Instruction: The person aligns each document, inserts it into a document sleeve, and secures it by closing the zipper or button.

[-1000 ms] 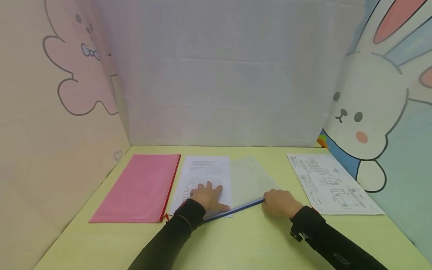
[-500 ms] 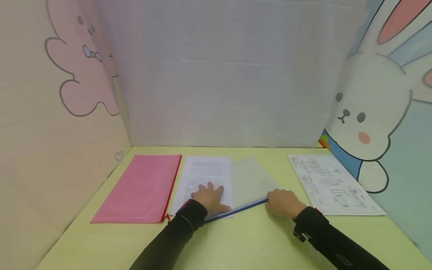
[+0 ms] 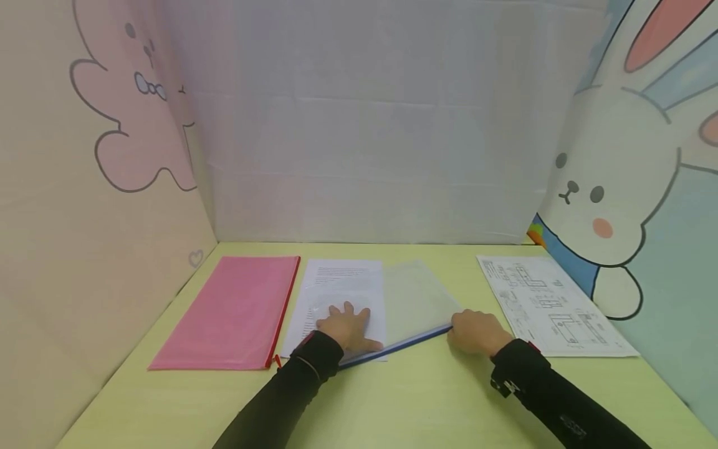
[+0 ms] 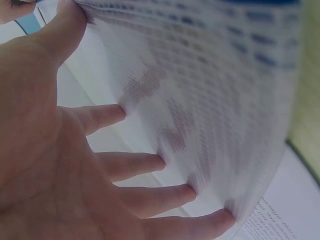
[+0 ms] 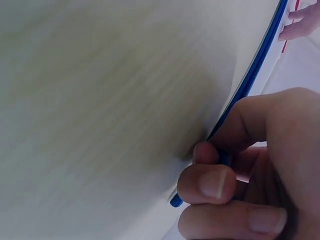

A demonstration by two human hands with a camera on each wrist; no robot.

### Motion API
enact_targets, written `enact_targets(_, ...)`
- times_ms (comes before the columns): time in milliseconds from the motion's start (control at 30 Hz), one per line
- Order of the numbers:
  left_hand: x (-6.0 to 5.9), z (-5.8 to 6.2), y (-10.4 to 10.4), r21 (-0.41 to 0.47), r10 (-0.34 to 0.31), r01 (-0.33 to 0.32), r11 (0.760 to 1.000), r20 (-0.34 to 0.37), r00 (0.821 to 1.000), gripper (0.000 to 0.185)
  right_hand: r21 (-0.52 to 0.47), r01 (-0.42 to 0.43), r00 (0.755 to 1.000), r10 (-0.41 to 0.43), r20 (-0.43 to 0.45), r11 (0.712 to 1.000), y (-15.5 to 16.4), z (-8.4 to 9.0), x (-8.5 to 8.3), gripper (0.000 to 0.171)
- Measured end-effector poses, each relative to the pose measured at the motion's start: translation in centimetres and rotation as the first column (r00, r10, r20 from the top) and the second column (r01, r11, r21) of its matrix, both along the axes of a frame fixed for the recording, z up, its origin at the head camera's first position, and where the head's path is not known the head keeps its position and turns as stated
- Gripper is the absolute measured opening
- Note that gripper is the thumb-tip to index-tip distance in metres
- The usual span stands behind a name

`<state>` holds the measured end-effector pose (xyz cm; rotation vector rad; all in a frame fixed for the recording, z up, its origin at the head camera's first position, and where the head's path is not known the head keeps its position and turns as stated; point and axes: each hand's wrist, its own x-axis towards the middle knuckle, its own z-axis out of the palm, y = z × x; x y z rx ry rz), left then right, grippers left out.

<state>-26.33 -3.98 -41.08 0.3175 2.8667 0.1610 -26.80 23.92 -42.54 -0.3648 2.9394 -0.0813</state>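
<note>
A clear zip pouch (image 3: 414, 298) with a blue zipper edge (image 3: 399, 346) lies on the yellow-green table (image 3: 392, 399), partly over a printed sheet (image 3: 343, 279). My left hand (image 3: 348, 327) rests flat on the pouch's left part with its fingers spread. In the left wrist view the left hand (image 4: 75, 165) presses its fingertips (image 4: 187, 192) onto the pouch over the printed text. My right hand (image 3: 473, 333) is at the right end of the blue edge. The right wrist view shows the right hand (image 5: 250, 170) pinching the blue zipper (image 5: 255, 75) between thumb and fingers.
A pink zip pouch (image 3: 235, 308) with a red zipper lies left of the printed sheet. A sheet of line drawings (image 3: 550, 305) lies at the right. Cartoon-printed partition walls enclose the table on the left, back and right.
My right hand has slid to the right along the blue zipper edge, towards its right end. The left hand has stayed flat on the pouch.
</note>
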Motion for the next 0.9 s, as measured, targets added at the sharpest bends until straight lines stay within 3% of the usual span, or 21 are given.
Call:
enact_targets(267, 0.0, -0.1, -0.1, -0.01, 0.0, 0.0, 1.0, -0.003, 1.0, 0.086, 0.02, -0.004, 1.0, 0.004, 0.002, 1.0, 1.1, 0.3, -0.4, 0.016)
enact_targets(567, -0.2, -0.2, 0.0, -0.012, 0.002, -0.002, 1.0, 0.006, 1.0, 0.087, 0.001, 0.045, 0.997, -0.045, 0.07, 0.999, 2.2, 0.4, -0.8, 0.019)
enact_targets(900, -0.3, -0.5, 0.2, -0.03, 0.002, -0.002, 1.0, 0.006, 1.0, 0.088, 0.005, 0.053, 0.998, -0.053, 0.036, 0.999, 2.4, 0.1, -0.9, 0.02)
